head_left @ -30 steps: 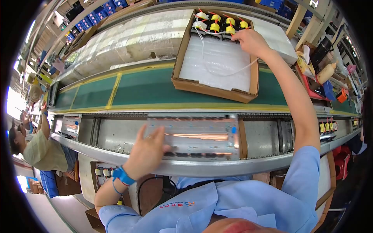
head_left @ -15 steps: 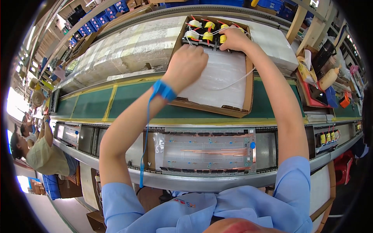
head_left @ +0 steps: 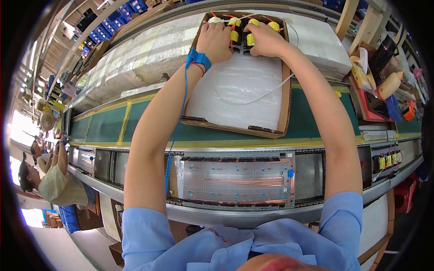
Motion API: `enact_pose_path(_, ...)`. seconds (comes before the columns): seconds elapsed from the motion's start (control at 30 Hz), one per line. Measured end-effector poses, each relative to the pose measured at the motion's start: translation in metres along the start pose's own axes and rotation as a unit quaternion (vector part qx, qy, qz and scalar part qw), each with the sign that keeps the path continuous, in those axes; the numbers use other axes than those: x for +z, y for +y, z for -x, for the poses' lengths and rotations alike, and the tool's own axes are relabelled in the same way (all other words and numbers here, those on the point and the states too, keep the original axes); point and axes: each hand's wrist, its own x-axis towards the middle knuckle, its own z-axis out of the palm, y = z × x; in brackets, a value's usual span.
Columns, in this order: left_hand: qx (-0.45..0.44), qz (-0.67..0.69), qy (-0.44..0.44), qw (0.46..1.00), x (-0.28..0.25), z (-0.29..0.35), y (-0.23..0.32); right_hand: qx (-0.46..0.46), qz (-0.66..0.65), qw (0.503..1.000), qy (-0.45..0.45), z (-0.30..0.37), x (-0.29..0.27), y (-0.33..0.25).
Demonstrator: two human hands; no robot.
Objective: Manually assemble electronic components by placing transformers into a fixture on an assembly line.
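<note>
A cardboard box (head_left: 282, 115) stands ahead of me, with yellow-taped coils (head_left: 234, 21) on black bases with red wires along its far side. My left hand (head_left: 215, 44) is closed over the coils at the box's left, its fingertips hidden among them. My right hand (head_left: 266, 41) grips a yellow-taped coil (head_left: 250, 39) between thumb and fingers. White foam sheet (head_left: 244, 90) fills the near part of the box, and a thin white cable (head_left: 253, 103) loops across it. A blue wrist strap (head_left: 199, 59) with a coiled cord is on my left wrist.
Nearer me, a clear circuit board (head_left: 239, 180) with copper strips lies on the conveyor track. Behind the green belt (head_left: 149, 122) stand white foam blocks (head_left: 131, 58). At right are a tray of tools (head_left: 368, 115) and another coil assembly (head_left: 388, 160). Other people (head_left: 63, 185) work at left.
My left hand has moved up and away from me onto the coils. My right hand has shifted slightly left. The box has slid a little left and the white cable hangs differently.
</note>
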Motion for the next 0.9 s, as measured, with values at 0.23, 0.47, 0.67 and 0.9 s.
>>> enact_pose_path(0.23, 0.006, 0.039, -0.009, 0.999, 0.001, -0.007, -0.007, 0.020, -0.011, 1.000, -0.009, 0.000, -0.003, 0.004)
enact_pose_path(0.47, 0.130, -0.024, 0.087, 0.987, -0.021, -0.001, -0.001, 0.040, -0.015, 0.999, -0.021, 0.002, -0.008, -0.001)
enact_pose_path(0.67, 0.124, 0.057, 0.024, 0.990, -0.090, 0.036, 0.022, -0.034, -0.007, 0.999, -0.029, -0.009, -0.003, 0.004)
enact_pose_path(0.9, 0.079, 0.120, -0.112, 0.983, -0.166, 0.142, -0.001, 0.049, -0.035, 0.977, -0.206, -0.028, -0.057, -0.006)
